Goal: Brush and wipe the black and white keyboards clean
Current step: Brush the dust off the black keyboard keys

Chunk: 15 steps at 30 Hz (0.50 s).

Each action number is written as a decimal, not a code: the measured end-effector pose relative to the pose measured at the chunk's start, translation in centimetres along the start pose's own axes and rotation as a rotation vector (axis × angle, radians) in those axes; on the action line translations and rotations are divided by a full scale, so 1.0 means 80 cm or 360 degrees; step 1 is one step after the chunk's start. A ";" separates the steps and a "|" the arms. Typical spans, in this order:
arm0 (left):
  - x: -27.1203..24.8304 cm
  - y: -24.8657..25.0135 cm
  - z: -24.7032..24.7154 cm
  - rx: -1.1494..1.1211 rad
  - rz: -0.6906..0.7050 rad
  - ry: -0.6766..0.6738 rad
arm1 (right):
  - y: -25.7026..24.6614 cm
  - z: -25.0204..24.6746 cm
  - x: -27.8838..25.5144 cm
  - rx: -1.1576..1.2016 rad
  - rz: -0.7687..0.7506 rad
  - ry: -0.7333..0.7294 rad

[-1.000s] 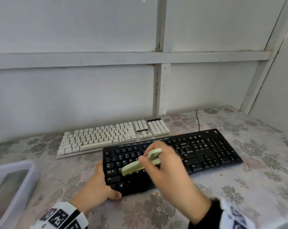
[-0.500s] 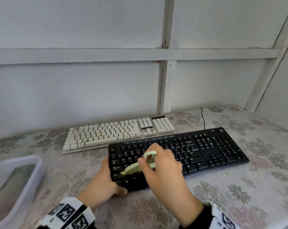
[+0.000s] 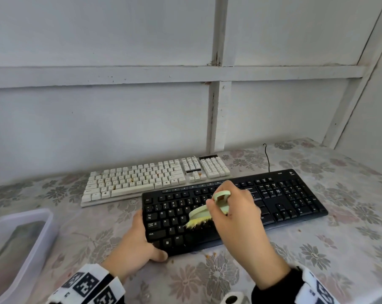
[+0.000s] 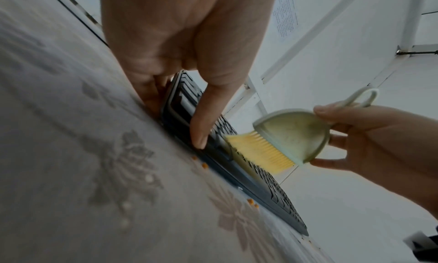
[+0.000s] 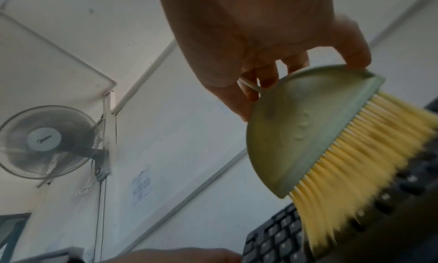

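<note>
A black keyboard [image 3: 284,194] lies on the flowered tablecloth, with a white keyboard [image 3: 141,178] just behind it. My left hand [image 3: 139,242] grips the black keyboard's near left corner [image 4: 175,105], thumb over its front edge. My right hand [image 3: 236,218] pinches a pale green brush [image 3: 198,212] by its looped handle. Its yellow bristles [image 4: 260,152] press on the letter keys, left of centre. In the right wrist view the brush [image 5: 296,128] and its bristles [image 5: 369,158] drag across the black keys [image 5: 275,240].
A clear plastic tub [image 3: 16,242] stands at the table's left edge. Orange crumbs [image 3: 207,256] lie on the cloth before the black keyboard and on the white keyboard. The black keyboard's cable [image 3: 268,156] runs to the wall. A wall fan [image 5: 47,141] hangs high.
The brush has swept a little right and down over the black keyboard's letter keys, bristles now splayed on them. My left hand has kept its hold on the corner.
</note>
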<state>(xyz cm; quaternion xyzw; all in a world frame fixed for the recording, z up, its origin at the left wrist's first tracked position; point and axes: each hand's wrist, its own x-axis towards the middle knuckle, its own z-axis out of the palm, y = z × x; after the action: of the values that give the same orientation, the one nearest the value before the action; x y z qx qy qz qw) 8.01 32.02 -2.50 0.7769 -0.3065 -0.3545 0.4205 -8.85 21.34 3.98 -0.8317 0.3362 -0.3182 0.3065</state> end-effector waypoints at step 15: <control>0.001 0.000 0.002 0.0026 -0.0049 0.0019 | 0.035 -0.030 0.006 0.0133 -0.0011 0.0020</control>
<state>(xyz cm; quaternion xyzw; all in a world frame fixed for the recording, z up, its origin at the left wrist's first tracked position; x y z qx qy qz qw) 7.91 31.93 -2.59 0.7871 -0.2948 -0.3537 0.4104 -11.33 18.63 3.56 -0.8173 0.3217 -0.3384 0.3378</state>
